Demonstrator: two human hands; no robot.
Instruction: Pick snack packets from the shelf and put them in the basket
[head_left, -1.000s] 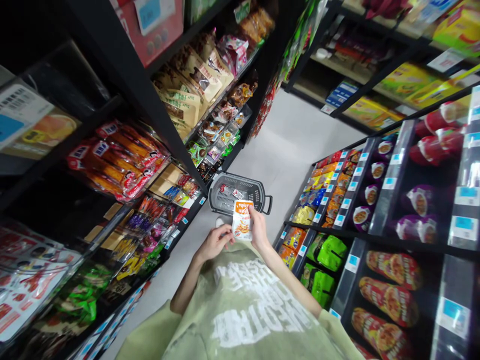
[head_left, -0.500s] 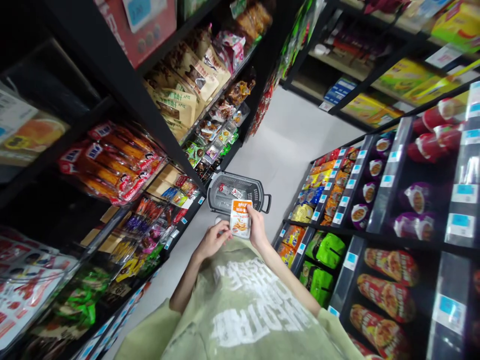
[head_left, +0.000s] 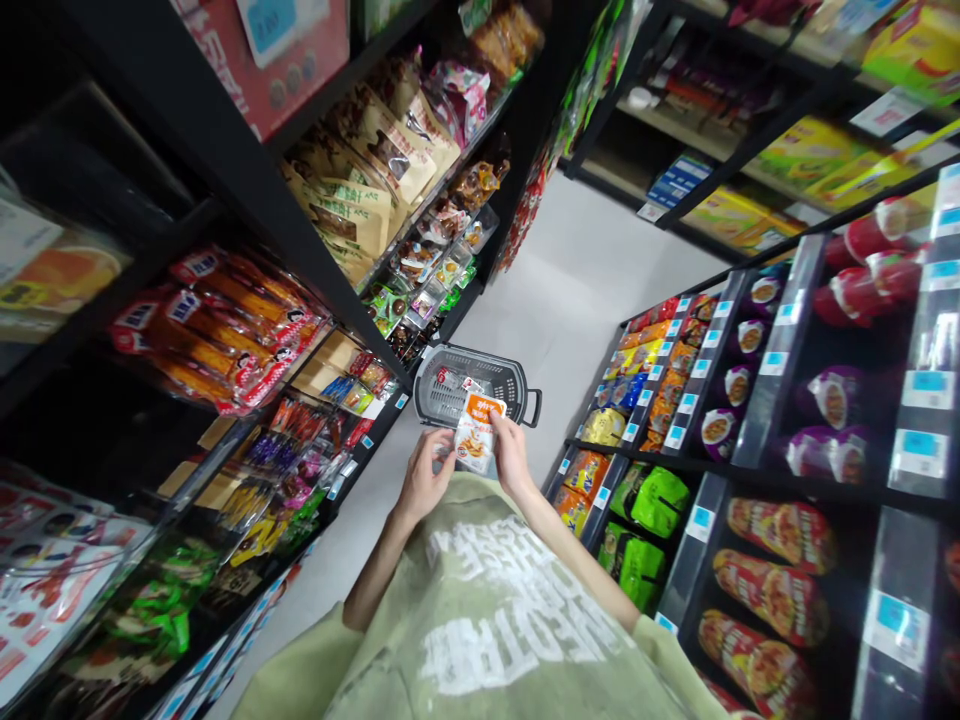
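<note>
The right hand (head_left: 511, 455) is clamped on the packet (head_left: 475, 434); the left hand (head_left: 424, 478) curls beside it, contact unclear. Packet is before the basket (head_left: 516, 385). Inspecting seems in hand; next move calls for steady hold

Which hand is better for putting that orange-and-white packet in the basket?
Probably the right hand: its thumb lies on the flat, rectangular, orange-and-white plastic-looking packet, giving the firmer-looking grip. The left hand is only at the packet's lower left edge. Beyond both hands is the oblong grey plastic basket.
</note>
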